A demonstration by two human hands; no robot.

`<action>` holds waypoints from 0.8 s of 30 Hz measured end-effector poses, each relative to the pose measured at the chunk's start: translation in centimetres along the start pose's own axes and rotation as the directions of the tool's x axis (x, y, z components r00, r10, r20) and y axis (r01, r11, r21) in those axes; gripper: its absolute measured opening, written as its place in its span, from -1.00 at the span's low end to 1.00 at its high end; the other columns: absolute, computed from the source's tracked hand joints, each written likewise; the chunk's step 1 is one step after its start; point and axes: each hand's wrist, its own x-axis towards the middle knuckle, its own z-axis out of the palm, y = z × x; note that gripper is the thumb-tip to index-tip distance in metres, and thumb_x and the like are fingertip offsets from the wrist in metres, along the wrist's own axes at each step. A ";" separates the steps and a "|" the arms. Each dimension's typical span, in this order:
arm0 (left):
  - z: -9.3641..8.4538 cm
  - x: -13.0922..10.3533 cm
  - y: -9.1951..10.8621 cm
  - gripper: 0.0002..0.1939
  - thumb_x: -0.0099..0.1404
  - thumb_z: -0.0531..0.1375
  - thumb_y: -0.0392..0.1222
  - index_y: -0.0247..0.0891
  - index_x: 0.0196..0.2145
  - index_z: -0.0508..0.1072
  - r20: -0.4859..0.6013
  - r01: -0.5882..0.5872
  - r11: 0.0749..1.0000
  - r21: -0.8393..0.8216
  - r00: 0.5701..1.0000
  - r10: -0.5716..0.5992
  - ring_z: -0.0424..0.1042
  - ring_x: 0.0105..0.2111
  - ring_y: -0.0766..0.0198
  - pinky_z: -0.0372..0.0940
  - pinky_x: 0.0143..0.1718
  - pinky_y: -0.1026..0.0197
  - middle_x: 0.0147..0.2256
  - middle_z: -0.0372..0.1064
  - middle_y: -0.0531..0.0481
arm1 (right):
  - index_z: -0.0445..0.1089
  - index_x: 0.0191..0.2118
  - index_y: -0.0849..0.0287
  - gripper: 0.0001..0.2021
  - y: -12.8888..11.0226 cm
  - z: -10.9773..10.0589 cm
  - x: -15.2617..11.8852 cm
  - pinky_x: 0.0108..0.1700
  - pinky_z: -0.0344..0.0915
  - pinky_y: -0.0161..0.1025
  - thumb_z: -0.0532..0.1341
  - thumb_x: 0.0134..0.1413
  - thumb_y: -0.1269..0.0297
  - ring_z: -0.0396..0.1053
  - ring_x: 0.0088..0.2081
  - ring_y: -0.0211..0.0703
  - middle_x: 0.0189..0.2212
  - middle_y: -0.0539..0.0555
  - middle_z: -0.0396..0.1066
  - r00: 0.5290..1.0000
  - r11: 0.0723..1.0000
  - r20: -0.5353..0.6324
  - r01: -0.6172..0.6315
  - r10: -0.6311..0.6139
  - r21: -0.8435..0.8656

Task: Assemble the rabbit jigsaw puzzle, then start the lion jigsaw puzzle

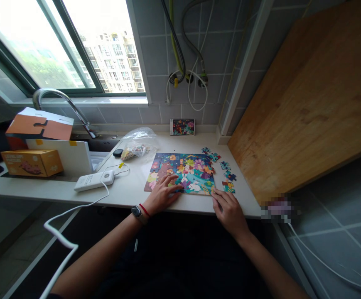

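A mostly joined jigsaw puzzle [191, 164] with rabbits and flowers lies flat on the white counter. My left hand [164, 193] rests over its lower left part, palm down with the fingers spread. My right hand [230, 209] is at the lower right corner, its fingertips touching the puzzle's edge and its thumb a little apart. I see no loose piece in either hand. Several loose jigsaw pieces [225, 166] lie along the right side, some singly and some in small clusters. Part of the picture is hidden under my left hand.
A small picture card [182, 127] leans against the back wall. A clear plastic bag [139, 143] with pieces, a black round object [118, 153] and a white power bank [94, 180] with a cable are to the left, before an orange box [32, 162]. A wooden board [308, 95] stands right.
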 end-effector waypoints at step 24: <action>0.1 0.2 -0.3 -0.84 0.51 0.19 -0.16 -0.19 -0.03 0.51 -0.162 0.020 0.989 -0.146 0.986 -0.044 0.46 0.08 0.06 0.34 0.22 -0.13 0.00 0.51 -0.13 | 0.57 0.10 0.18 -0.56 6.5 -2.1 0.7 0.19 0.39 0.24 0.19 0.33 0.00 0.46 0.12 0.24 0.13 0.30 0.53 0.982 0.981 0.027 -0.188 0.189 -0.043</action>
